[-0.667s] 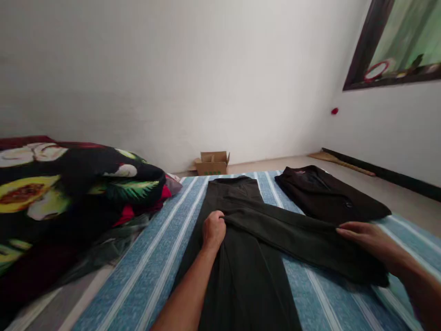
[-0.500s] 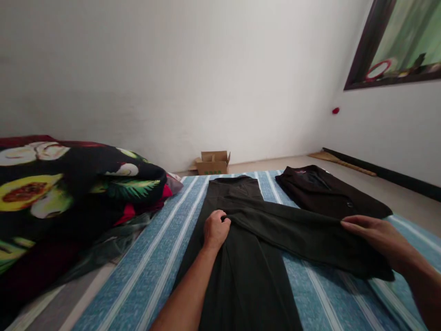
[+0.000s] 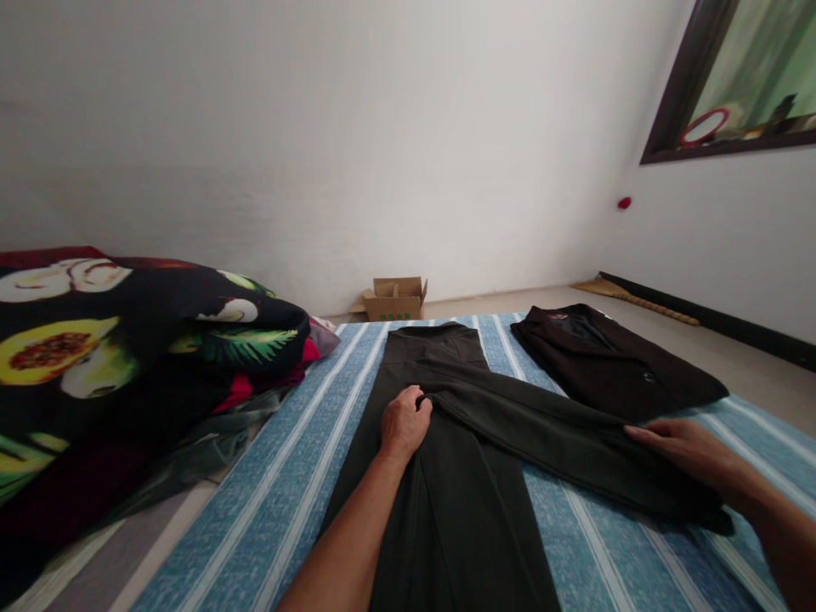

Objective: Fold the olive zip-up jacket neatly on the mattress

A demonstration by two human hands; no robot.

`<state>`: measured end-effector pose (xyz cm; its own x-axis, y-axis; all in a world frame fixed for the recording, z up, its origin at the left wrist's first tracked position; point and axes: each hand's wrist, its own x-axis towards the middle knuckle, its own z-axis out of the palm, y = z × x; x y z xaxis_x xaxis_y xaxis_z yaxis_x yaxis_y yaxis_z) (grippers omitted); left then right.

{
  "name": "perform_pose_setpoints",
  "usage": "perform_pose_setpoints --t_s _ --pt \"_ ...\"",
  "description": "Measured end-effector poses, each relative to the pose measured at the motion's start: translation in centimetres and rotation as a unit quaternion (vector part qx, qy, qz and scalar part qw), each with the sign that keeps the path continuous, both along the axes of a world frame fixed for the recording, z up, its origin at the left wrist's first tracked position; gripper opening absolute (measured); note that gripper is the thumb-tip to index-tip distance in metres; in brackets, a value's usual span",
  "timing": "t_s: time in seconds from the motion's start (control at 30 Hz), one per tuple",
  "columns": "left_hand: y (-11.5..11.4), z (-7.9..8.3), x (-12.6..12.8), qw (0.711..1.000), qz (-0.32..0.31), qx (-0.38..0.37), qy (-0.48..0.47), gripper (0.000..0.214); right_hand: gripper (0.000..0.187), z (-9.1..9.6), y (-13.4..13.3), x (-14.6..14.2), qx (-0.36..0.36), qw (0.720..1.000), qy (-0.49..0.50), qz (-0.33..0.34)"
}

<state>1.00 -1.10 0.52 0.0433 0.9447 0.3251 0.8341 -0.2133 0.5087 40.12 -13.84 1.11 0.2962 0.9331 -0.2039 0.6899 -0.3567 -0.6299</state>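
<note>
A long, dark green-black garment [image 3: 446, 510] lies stretched out on the bed, its neck end away from me. One sleeve [image 3: 541, 421] reaches across to the right. My left hand [image 3: 406, 422] is closed on the cloth near the inner end of that sleeve, pinching a small fold. Farther right, my right hand [image 3: 685, 450] grips the sleeve's upper edge between thumb and fingers, with the cuff end hanging below it. The fingers' undersides are partly hidden. Just beyond the sleeve lies a folded dark brown jacket [image 3: 612, 365] with a button.
Blue-and-white striped bedding [image 3: 255, 510] runs under the garments. At the left is a heap of cloth with a fruit print [image 3: 153, 331]. An open cardboard box [image 3: 395, 299] sits beyond the bed by the wall. A window [image 3: 752, 85] is at upper right.
My right hand has lowered slightly, bringing the sleeve down closer to the bed. My left hand keeps its hold in nearly the same place.
</note>
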Motion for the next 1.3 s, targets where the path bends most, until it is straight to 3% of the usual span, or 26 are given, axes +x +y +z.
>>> perform_pose_setpoints --t_s 0.1,0.53,0.83,1.13,1.3 --pt "-0.1 0.1 0.0 1.0 0.001 -0.008 0.002 0.021 0.055 -0.1 0.0 0.0 -0.043 0.999 0.023 0.011" --pt "-0.4 0.3 0.3 0.999 0.028 0.014 0.005 0.023 0.054 -0.4 0.4 -0.1 -0.071 0.996 0.009 0.061" --pt "0.0 0.8 -0.1 0.996 0.083 0.003 -0.044 0.017 0.057 0.2 -0.1 -0.4 -0.068 0.995 0.07 0.026" --pt "0.3 2.1 -0.9 0.994 0.031 -0.072 -0.082 0.017 0.056 1.2 -0.3 -1.1 -0.084 0.989 0.11 0.057" --pt "0.7 1.7 -1.1 0.994 0.035 -0.076 -0.069 0.014 0.055 1.0 -0.3 -1.0 -0.074 0.992 0.091 0.052"
